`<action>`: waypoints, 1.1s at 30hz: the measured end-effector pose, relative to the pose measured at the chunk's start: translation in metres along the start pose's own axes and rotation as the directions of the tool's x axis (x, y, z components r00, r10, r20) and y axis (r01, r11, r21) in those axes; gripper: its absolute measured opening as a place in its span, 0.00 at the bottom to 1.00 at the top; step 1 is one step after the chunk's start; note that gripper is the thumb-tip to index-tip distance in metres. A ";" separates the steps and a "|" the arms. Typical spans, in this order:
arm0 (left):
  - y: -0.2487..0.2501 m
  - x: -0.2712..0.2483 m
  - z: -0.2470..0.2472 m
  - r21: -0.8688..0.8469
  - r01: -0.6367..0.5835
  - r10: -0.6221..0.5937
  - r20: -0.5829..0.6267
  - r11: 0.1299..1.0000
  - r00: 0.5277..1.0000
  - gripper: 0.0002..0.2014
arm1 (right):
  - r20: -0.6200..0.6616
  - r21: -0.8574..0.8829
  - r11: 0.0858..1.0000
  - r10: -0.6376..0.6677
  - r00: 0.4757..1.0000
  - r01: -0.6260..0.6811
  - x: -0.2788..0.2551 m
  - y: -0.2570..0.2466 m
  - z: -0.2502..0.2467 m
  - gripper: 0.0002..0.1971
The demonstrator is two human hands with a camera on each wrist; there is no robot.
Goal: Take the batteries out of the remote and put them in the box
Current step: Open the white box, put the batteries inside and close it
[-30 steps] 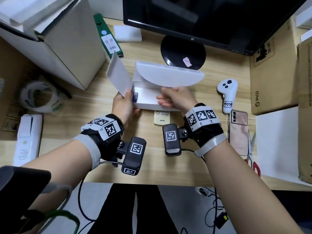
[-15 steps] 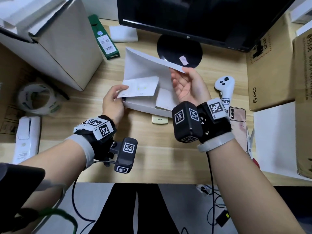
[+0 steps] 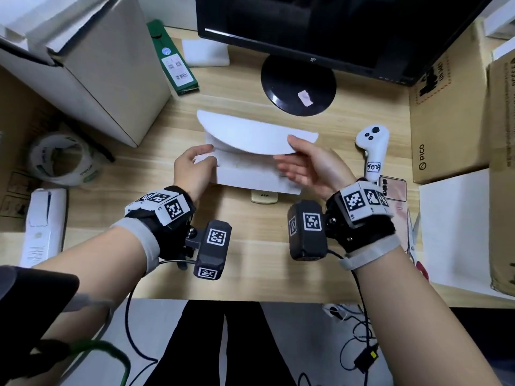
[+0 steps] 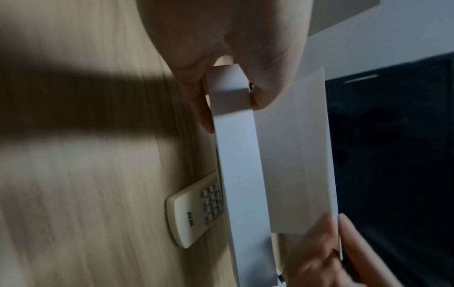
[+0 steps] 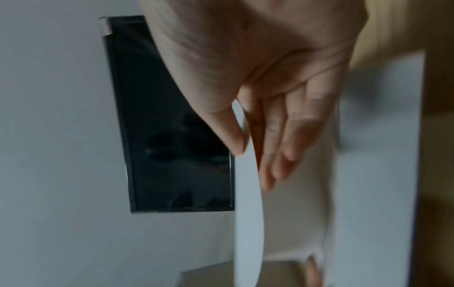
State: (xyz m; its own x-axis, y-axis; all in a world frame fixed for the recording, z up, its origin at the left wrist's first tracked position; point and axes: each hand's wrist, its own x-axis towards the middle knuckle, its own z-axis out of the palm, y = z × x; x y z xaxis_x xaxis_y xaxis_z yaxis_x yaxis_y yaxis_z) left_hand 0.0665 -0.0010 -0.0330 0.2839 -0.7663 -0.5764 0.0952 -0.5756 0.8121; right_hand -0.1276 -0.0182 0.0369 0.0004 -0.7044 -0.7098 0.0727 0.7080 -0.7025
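Box (image 3: 250,179) held at both ends. Right hand (image 3: 312,165) pinching the right end of the curved lid flap (image 3: 250,135), thumb on top and fingers beneath, with the flap bowed up over the tray and not yet tucked in. Left hand (image 3: 192,168) clamped on the near left corner, fingers either side of the cardboard wall, bracing it on the desk (image 3: 250,274).

Long axis of the tray running left to right across the desk, so one hand at each short end. Flap hinged along the far long side, free edge arching toward the body. Closing it probably means sweeping the right hand down and toward the near wall, while the left keeps the tray from sliding.

Batteries not visible in any view. Likely inside under the flap, but impossible to confirm.

Remote (image 3: 264,196) lying partly under the near long wall, its end poking out toward the body, between the two wrists and touched by neither hand.

Farther out: white controller (image 3: 372,149) and phone (image 3: 393,188) to the right, monitor stand (image 3: 298,84) just beyond the flap.
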 end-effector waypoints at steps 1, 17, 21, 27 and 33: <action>0.002 -0.001 0.000 -0.008 0.008 -0.008 -0.005 1.000 1.000 0.15 | -0.036 -0.172 0.985 -0.013 0.999 0.007 -0.003 0.001 -0.002 0.16; 0.024 -0.009 0.009 -0.093 -0.037 0.045 0.084 0.995 0.995 0.19 | 0.326 -0.850 0.351 -0.233 0.916 0.392 0.000 -0.013 -0.002 0.30; 0.028 -0.009 0.011 -0.170 0.031 -0.016 0.092 0.985 0.996 0.28 | 0.331 -0.890 0.250 -0.222 0.917 0.382 0.004 0.003 0.005 0.51; 0.039 -0.016 0.020 -0.360 0.200 -0.108 0.261 0.911 0.959 0.32 | 0.223 -0.933 0.149 -0.472 0.853 0.327 0.004 0.020 0.022 0.35; 0.031 -0.019 0.024 -0.051 0.048 -0.030 0.316 0.998 0.948 0.21 | 0.043 -0.523 0.769 -0.405 0.913 0.366 0.006 0.022 0.019 0.34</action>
State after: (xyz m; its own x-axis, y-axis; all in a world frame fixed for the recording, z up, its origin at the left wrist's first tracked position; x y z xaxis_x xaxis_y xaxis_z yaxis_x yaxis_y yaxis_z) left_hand 0.0407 -0.0111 0.0010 -0.0356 -0.7999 -0.5991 0.1575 -0.5965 0.7870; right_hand -0.1071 -0.0077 0.0180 0.0140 -0.9324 -0.3611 -0.4658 0.3135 -0.8275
